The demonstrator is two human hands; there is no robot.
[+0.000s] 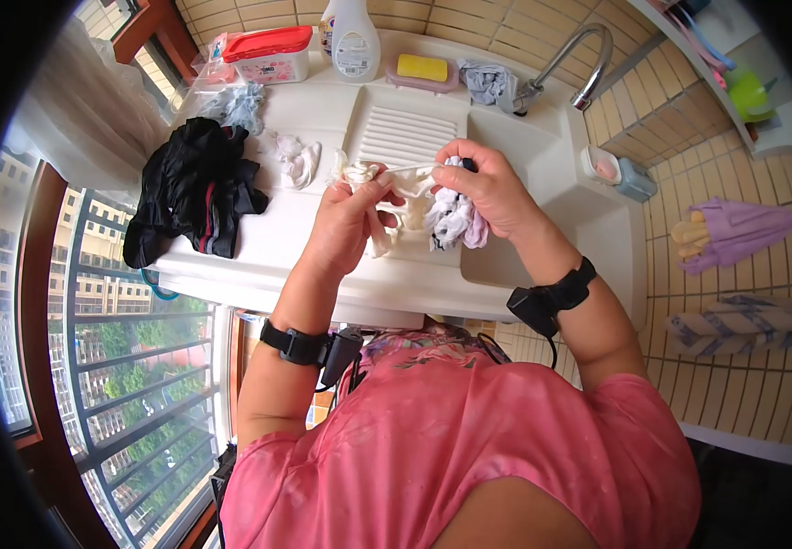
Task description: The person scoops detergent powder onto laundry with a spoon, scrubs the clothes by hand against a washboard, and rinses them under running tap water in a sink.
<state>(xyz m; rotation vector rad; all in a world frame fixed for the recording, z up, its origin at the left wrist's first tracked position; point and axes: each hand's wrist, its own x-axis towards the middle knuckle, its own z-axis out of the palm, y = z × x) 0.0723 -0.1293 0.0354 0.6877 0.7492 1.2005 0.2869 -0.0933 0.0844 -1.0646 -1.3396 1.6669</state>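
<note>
Between my two hands a cream cloth [407,186], thin and crumpled, is stretched over the washboard part of the sink. My left hand [348,218] pinches its bunched left end between thumb and fingers. My right hand [492,190] grips the other end, thumb on top. Just under my right hand lies a bundle of white and lilac cloth [453,218] with dark bits; whether that hand also holds it I cannot tell. The ridged washboard [409,133] shows behind my hands. What kind of garment the cream cloth is remains unclear.
Left on the counter lie black clothing [196,188], a small white cloth [297,160] and a grey-blue cloth [236,105]. Along the back stand a red-lidded box [268,57], a white bottle [352,46], a yellow soap bar [421,67] and a grey cloth [489,84] beside the faucet [588,87]. The sink basin [551,229] is right.
</note>
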